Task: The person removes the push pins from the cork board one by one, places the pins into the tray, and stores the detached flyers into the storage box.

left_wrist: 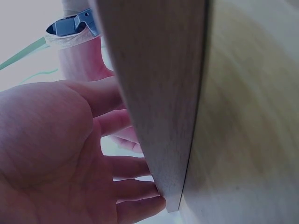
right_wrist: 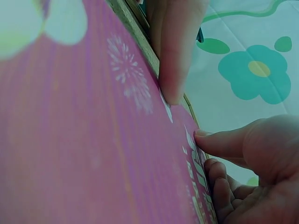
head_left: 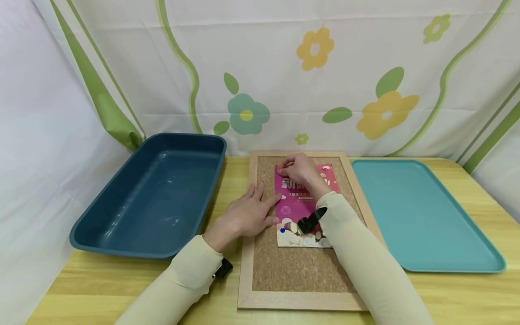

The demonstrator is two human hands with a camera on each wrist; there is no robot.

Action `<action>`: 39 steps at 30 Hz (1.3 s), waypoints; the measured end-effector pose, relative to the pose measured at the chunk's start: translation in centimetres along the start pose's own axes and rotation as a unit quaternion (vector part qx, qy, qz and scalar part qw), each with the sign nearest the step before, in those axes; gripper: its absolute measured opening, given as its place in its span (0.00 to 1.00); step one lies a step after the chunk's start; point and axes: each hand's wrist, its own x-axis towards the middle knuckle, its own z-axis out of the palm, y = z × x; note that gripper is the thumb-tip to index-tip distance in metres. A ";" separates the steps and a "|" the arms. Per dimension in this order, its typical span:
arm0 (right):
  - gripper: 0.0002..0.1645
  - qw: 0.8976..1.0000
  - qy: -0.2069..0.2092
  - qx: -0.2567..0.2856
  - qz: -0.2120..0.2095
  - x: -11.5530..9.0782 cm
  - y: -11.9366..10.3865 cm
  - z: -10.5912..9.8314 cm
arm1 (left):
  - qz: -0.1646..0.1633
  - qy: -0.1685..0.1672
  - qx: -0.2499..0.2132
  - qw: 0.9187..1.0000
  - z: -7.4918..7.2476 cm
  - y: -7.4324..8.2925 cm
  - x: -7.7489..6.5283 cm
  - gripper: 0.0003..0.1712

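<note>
A pink and red printed poster (head_left: 295, 205) with white lettering lies on a wood-framed cork board (head_left: 302, 271). A blue push pin (head_left: 282, 230) sits at its lower left corner and a red push pin (head_left: 325, 169) at its upper right. My right hand (head_left: 299, 170) is at the poster's upper left corner, fingers bent; in the right wrist view its thumb (right_wrist: 219, 140) touches the paper. Anything between those fingertips is hidden. My left hand (head_left: 251, 212) rests spread across the board's left frame, index finger and thumb reaching the poster's left edge.
A deep dark blue tub (head_left: 162, 189) stands left of the board. To the right lies a flat teal tray (head_left: 422, 216), close beside the frame. Behind the wooden table (head_left: 459, 293) hangs a white flowered curtain (head_left: 280, 58).
</note>
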 end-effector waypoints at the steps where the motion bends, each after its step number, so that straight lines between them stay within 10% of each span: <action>1: 0.07 1.000 -0.001 0.000 -0.001 0.0 0.0 0.0 | 0.000 -0.001 0.001 1.000 0.0 0.0 0.0 0.39; 23: 0.07 0.995 -0.067 0.049 -0.061 -0.6 1.2 -1.0 | -0.001 -0.001 0.019 1.000 0.4 -0.4 0.2 0.40; 39: 0.10 0.997 0.032 0.033 -0.066 -3.8 1.8 -6.2 | -0.007 -0.002 0.009 1.000 0.7 -0.2 0.9 0.40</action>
